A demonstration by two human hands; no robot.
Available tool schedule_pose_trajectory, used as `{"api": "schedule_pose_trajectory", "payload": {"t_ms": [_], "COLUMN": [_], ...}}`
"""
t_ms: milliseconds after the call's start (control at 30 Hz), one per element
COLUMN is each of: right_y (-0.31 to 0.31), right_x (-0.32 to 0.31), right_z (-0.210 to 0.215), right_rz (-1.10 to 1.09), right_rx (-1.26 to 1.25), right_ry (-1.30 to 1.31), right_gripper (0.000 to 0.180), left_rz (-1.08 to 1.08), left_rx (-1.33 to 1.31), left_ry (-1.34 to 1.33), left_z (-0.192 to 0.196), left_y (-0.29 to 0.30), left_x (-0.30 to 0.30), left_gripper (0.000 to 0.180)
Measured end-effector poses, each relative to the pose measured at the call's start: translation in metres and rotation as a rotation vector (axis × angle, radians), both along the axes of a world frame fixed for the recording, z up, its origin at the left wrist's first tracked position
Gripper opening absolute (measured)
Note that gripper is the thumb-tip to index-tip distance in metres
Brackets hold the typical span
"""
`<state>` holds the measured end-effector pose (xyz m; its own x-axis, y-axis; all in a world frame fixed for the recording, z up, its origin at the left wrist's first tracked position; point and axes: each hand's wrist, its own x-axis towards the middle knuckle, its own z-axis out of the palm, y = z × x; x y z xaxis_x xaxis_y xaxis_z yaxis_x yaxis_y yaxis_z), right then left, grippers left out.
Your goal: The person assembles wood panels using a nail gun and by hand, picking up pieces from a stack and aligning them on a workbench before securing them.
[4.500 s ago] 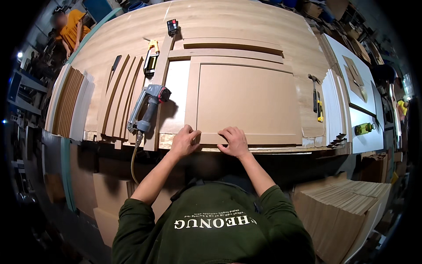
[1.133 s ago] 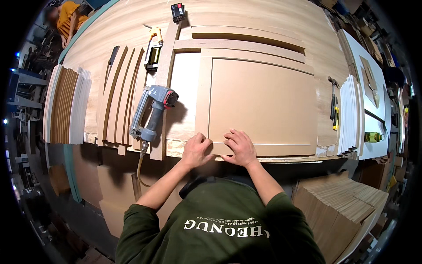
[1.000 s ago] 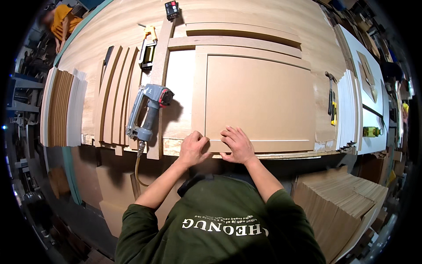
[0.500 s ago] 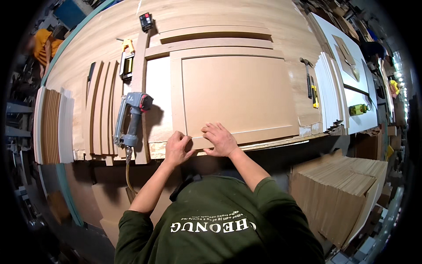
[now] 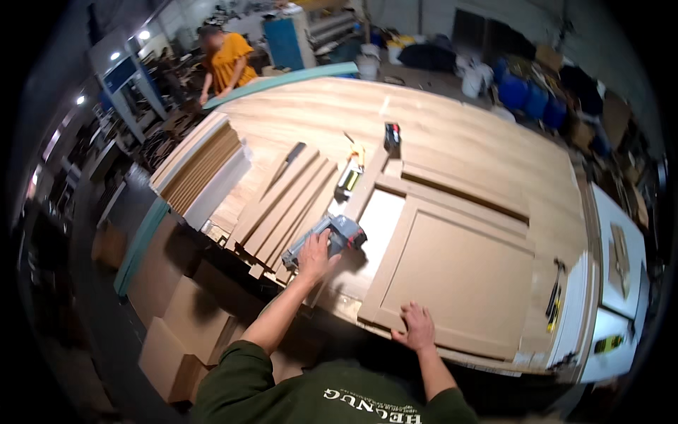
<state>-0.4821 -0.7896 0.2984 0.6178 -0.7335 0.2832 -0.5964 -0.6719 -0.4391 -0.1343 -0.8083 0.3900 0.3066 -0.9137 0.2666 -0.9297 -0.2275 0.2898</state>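
My left hand [image 5: 316,256] is on the handle of a grey nail gun [image 5: 345,230], its fingers curled over the grip. The gun lies at the left of a framed brown fibreboard panel [image 5: 459,275], beside several loose strips. My right hand [image 5: 418,326] rests on the panel's near rail, fingers spread and holding nothing. A long board strip [image 5: 369,185] runs away from me along the panel's left side. Beyond the panel lies another rail [image 5: 466,201].
Stacked strips [image 5: 201,173] stand at the table's left end. A glue gun-like yellow tool [image 5: 351,169] and a black-red box [image 5: 392,138] lie farther back. A hammer [image 5: 554,286] and yellow cutter [image 5: 553,316] are at right. A person in orange [image 5: 232,60] works beyond the table.
My left hand has left the panel's near left corner and gone to the nail gun. My right hand stays at the near rail. The view has swung left and up.
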Motion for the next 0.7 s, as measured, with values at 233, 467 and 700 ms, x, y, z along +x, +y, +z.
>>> {"api": "schedule_pose_trajectory", "payload": {"t_ms": [233,467,700], "right_y": [0.007,0.015,-0.005], "right_x": [-0.011,-0.019,-0.006], "right_z": [0.007,-0.003,0.004], "right_rz": [-0.030,-0.039,-0.009], "right_rx": [-0.028,0.062,0.135], "right_ry": [0.031,0.073,0.028], "right_gripper": [0.047,0.052,0.053], "left_rz": [0.121,0.093,-0.016], "left_rx": [0.335,0.272,0.389], "left_ry": [0.209,0.255,0.717], "left_z": [-0.036,-0.014,0.091], "left_y": [-0.045,-0.031,0.057], "left_x": [-0.016,-0.013,-0.006], "left_gripper": [0.093,0.071,0.014]}}
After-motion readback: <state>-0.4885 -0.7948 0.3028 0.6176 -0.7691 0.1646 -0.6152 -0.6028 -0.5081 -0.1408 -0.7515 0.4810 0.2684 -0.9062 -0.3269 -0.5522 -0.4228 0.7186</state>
